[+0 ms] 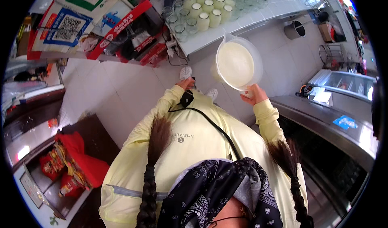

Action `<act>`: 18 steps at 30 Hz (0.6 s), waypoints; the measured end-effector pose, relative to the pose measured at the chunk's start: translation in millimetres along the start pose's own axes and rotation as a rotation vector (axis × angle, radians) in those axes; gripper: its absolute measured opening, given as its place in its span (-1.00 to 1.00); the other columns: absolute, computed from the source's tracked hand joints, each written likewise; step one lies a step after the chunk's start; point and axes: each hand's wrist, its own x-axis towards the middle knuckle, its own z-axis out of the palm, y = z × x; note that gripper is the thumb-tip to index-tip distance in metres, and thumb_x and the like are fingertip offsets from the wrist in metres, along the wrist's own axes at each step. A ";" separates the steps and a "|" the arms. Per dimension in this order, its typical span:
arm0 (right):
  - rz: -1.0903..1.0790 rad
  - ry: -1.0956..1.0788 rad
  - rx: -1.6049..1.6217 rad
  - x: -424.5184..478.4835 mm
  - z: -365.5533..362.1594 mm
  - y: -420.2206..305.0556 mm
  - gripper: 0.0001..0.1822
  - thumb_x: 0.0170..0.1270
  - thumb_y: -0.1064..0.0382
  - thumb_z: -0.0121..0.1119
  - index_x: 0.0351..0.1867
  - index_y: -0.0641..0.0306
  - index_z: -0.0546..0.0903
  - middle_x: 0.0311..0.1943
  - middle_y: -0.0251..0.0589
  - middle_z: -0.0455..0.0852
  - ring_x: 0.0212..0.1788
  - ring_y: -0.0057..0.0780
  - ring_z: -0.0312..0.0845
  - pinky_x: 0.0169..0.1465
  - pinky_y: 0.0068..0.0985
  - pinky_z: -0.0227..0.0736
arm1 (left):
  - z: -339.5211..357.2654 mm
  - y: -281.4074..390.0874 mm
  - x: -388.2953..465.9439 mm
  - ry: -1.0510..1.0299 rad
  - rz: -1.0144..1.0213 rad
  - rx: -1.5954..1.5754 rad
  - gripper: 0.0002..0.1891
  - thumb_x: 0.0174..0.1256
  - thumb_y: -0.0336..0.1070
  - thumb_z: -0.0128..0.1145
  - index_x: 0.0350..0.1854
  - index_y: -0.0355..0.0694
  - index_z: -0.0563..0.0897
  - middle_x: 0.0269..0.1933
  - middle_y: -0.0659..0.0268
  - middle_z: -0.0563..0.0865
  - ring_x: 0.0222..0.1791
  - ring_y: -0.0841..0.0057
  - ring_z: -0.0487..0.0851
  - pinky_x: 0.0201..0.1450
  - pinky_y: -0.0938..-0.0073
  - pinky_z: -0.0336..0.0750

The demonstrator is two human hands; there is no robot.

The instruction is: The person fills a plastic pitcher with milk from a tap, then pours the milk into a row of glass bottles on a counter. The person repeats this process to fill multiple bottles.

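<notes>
My right hand (pixel 255 94) grips the handle of a large translucent plastic pitcher (pixel 258 61), its spout pointing towards the counter. Pale cream-coloured liquid (pixel 237 65) fills much of it. My left hand (pixel 186 83) is in front of my body with curled fingers, right by a black device (pixel 187 98) with a black cord. Whether the fingers hold this device is not plain. Ahead, several glass jars with pale contents (pixel 203 21) stand in rows on a white-tiled counter (pixel 200 43). Empty-looking glass jars (pixel 181 31) flank them on both sides.
A red-edged stand with printed codes (pixel 119 31) and a power strip (pixel 172 47) are at the counter's left end. A metal-edged counter (pixel 318 114) runs along my right. A grey bucket (pixel 294 30) sits on the floor. Red cloth (pixel 88 164) covers furniture on the left.
</notes>
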 end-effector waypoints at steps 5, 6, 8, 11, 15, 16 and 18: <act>-0.006 -0.017 -0.090 21.9 25.4 -18.8 -0.71 0.04 0.16 0.05 -0.26 0.30 0.42 -0.39 -0.22 0.43 -0.38 -0.32 0.47 -0.25 -0.46 0.51 | -4.6 27.2 -13.3 0.001 -0.056 -0.099 -0.43 0.25 0.16 -0.29 -0.02 -0.24 0.48 -0.08 0.28 0.57 -0.05 0.48 0.46 0.11 0.48 0.21; -0.065 -0.045 -0.195 27.2 28.3 -20.0 -0.71 0.03 0.15 0.06 -0.27 0.30 0.43 -0.40 -0.23 0.43 -0.39 -0.34 0.47 -0.26 -0.48 0.51 | -11.7 24.7 -7.3 -0.003 -0.026 -0.105 -0.43 0.26 0.16 -0.32 -0.02 -0.25 0.48 -0.06 0.23 0.55 -0.03 0.47 0.45 0.11 0.49 0.21; -0.115 -0.083 -0.328 41.5 33.2 -21.8 -0.70 0.01 0.14 0.07 -0.29 0.30 0.45 -0.43 -0.24 0.45 -0.42 -0.38 0.47 -0.27 -0.51 0.50 | -27.5 12.0 10.3 -0.005 0.036 -0.121 -0.42 0.28 0.15 -0.36 -0.02 -0.27 0.48 -0.02 0.15 0.52 0.01 0.45 0.44 0.13 0.50 0.22; 0.030 -0.059 -0.226 43.8 51.9 -35.5 -0.70 -0.04 0.12 0.10 -0.33 0.29 0.47 -0.47 -0.26 0.47 -0.45 -0.43 0.47 -0.30 -0.56 0.50 | -33.2 31.9 18.4 0.029 0.080 -0.104 -0.45 0.29 0.09 -0.33 -0.01 -0.29 0.47 -0.02 0.30 0.54 0.00 0.52 0.44 0.12 0.56 0.19; 0.060 -0.028 -0.233 55.7 64.8 -37.7 -0.70 -0.06 0.11 0.11 -0.36 0.28 0.49 -0.46 -0.26 0.48 -0.42 -0.45 0.47 -0.30 -0.56 0.50 | -49.9 27.4 44.1 -0.003 0.151 0.020 -0.48 0.30 0.04 -0.33 -0.03 -0.32 0.47 -0.03 0.29 0.55 0.00 0.50 0.43 0.13 0.57 0.19; 0.072 -0.023 -0.237 59.3 66.3 -37.6 -0.71 -0.06 0.11 0.11 -0.36 0.28 0.49 -0.45 -0.26 0.48 -0.41 -0.45 0.47 -0.30 -0.56 0.50 | -51.5 27.3 47.8 -0.003 0.146 0.025 -0.49 0.31 0.03 -0.34 -0.03 -0.33 0.47 -0.03 0.28 0.55 0.00 0.49 0.43 0.13 0.57 0.19; 0.087 -0.010 -0.245 62.5 70.4 -40.5 -0.72 -0.04 0.12 0.10 -0.37 0.28 0.49 -0.45 -0.26 0.48 -0.39 -0.46 0.47 -0.29 -0.56 0.50 | -53.8 33.1 51.6 -0.005 0.166 0.099 -0.50 0.31 0.02 -0.34 -0.03 -0.32 0.47 -0.04 0.27 0.55 0.00 0.48 0.43 0.12 0.56 0.20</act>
